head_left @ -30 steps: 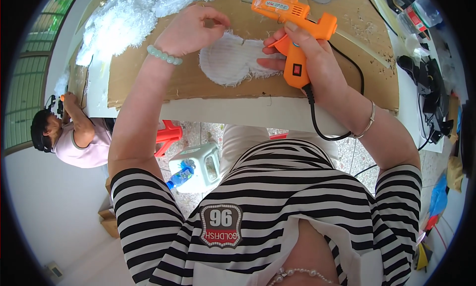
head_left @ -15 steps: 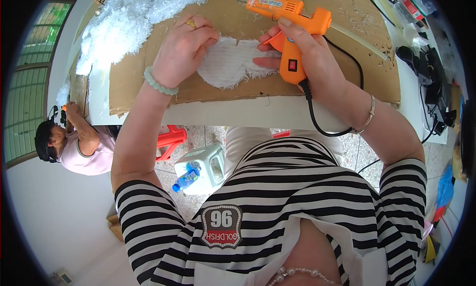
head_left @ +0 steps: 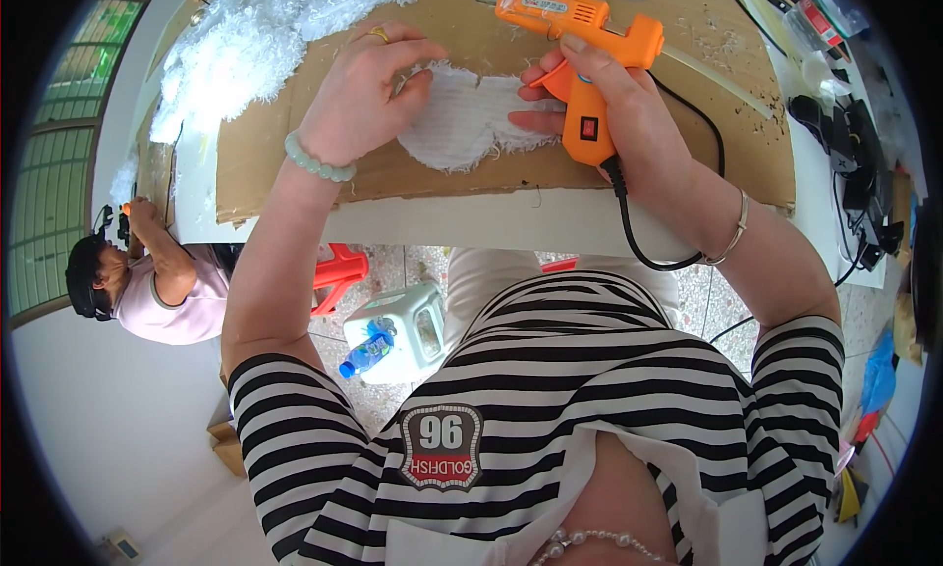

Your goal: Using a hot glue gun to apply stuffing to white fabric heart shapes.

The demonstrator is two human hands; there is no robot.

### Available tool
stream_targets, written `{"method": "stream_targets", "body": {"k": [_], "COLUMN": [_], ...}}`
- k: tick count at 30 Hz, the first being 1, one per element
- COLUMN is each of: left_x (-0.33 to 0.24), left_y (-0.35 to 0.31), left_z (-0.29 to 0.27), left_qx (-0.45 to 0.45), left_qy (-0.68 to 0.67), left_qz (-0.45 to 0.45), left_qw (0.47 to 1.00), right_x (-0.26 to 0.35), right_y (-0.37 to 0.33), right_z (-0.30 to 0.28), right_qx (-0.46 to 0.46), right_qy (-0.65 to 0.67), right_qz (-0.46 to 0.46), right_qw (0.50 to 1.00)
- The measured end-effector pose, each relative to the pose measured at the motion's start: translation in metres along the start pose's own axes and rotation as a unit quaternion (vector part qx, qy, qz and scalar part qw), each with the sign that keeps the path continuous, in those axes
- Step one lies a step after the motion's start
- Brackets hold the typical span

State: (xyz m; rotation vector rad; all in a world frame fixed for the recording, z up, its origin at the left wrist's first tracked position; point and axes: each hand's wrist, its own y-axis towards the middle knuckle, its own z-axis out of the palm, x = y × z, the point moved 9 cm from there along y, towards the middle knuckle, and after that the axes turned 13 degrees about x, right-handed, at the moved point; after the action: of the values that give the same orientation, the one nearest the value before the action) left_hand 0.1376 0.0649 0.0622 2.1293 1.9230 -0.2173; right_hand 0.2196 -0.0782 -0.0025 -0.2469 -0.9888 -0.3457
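My right hand (head_left: pixel 643 124) is wrapped around the handle of an orange hot glue gun (head_left: pixel 587 119), whose nozzle points to the far left. A translucent glue stick (head_left: pixel 722 80) sticks out of its back end. Under my hands lies a white fabric piece (head_left: pixel 457 124) with frayed edges, flat on the cardboard. Fingertips of my right hand reach its right part. My left hand (head_left: pixel 368 95) hovers at the fabric's left edge, thumb and fingers apart, with nothing seen between them.
A cardboard sheet (head_left: pixel 393 185) covers the table. Fluffy white fabric (head_left: pixel 231 65) is heaped at the far left. The gun's black cord (head_left: pixel 634 234) hangs over the front edge. Dark devices (head_left: pixel 835 134) stand at the right. Another person (head_left: pixel 167 291) works at the left.
The thumb and fingers of my left hand have parted at the fabric's edge. The glue gun and the fabric appear slightly farther right.
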Motion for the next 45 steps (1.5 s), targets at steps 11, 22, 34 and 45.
{"method": "stream_targets", "body": {"k": [11, 22, 34, 45], "left_x": [-0.002, -0.024, -0.055, -0.041], "left_y": [0.01, -0.015, -0.016, 0.01], "left_z": [0.006, -0.002, 0.013, 0.022], "left_qx": [-0.011, -0.033, -0.001, -0.04], "left_qy": [0.012, 0.094, 0.142, -0.041], "left_qz": [0.046, 0.112, 0.098, 0.023], "left_qw": [0.999, 0.989, 0.985, 0.998], "right_x": [-0.003, -0.002, -0.001, 0.005], "right_y": [0.001, 0.002, 0.001, 0.0], "right_z": [-0.001, 0.0, -0.001, 0.0], "right_qx": [0.005, 0.006, 0.006, -0.001], "right_qy": [0.009, -0.005, -0.015, 0.003], "right_qz": [0.004, -0.004, 0.002, -0.03], "right_qw": [1.0, 1.0, 1.0, 1.0]}}
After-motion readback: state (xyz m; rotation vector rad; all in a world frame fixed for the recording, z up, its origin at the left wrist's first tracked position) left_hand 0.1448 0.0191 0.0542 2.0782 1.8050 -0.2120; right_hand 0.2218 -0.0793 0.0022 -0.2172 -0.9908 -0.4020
